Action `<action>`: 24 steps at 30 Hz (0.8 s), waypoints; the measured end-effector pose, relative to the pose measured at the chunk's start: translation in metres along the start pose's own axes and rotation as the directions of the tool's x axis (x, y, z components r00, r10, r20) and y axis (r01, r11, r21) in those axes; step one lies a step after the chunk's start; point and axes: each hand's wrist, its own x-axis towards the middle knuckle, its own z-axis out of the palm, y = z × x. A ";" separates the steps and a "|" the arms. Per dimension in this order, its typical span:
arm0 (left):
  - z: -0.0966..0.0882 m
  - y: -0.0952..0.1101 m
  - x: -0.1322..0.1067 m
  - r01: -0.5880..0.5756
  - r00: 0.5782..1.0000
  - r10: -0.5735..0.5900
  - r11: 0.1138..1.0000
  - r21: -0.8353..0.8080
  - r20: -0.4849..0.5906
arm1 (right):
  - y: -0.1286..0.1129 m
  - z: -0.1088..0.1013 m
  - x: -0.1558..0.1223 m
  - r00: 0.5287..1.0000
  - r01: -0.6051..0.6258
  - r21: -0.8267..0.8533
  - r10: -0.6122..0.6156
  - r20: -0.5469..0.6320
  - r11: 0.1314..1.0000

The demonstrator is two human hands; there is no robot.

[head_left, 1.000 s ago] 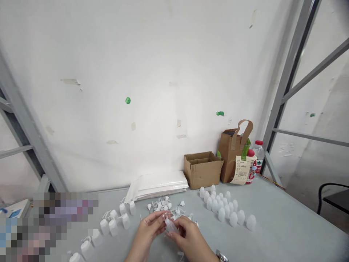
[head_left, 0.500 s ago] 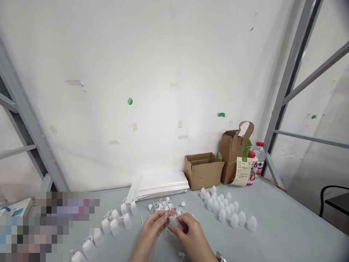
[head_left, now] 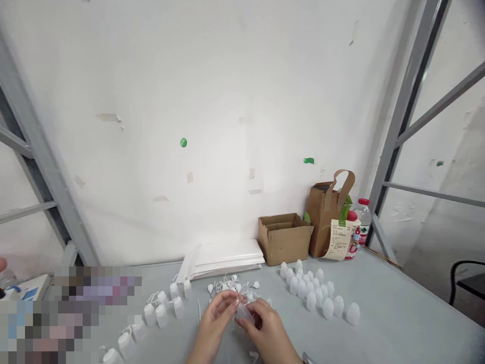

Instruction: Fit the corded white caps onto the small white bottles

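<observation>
Low in the middle of the view, both my hands meet over the grey table (head_left: 397, 313). My right hand (head_left: 265, 331) is closed round a small translucent white bottle (head_left: 244, 314). My left hand (head_left: 217, 318) pinches at the bottle's top with thumb and fingertips; what it holds there is too small to make out. Just behind the hands lies a pile of small white caps with loops (head_left: 231, 288). Several upright white bottles (head_left: 318, 296) stand in a cluster to the right. To the left, a row of bottles with caps attached (head_left: 159, 313) runs toward the front edge.
A stack of white plastic bags (head_left: 223, 258) lies against the wall. An open cardboard box (head_left: 285, 237), a brown paper bag (head_left: 329, 215) with a receipt, and a drink bottle (head_left: 362, 217) stand at the back right. Grey metal frames flank the table.
My hands stay together on the bottle, with the fingers shifting slightly. The view has drifted a little, so everything sits slightly lower and further right.
</observation>
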 end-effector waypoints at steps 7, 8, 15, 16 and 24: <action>0.001 0.011 -0.005 0.092 0.996 -0.091 0.986 -0.141 0.011 | -0.005 -0.002 -0.001 1.000 0.019 0.116 -0.021 0.015 0.993; 0.002 0.011 -0.006 0.093 0.996 -0.091 0.980 -0.174 0.024 | -0.005 -0.002 -0.001 1.000 0.022 0.127 -0.024 0.014 0.992; 0.005 0.013 -0.010 0.124 0.992 -0.118 0.966 -0.228 0.041 | 0.005 0.002 -0.004 0.990 0.137 0.069 -0.134 -0.051 0.988; 0.006 0.014 -0.010 0.120 0.993 -0.114 0.968 -0.220 0.042 | 0.007 0.003 -0.004 0.984 0.171 0.055 -0.168 -0.061 0.984; 0.006 0.014 -0.010 0.032 0.999 -0.033 0.990 -0.135 -0.002 | 0.019 0.010 -0.007 0.938 0.287 -0.029 -0.287 -0.193 0.957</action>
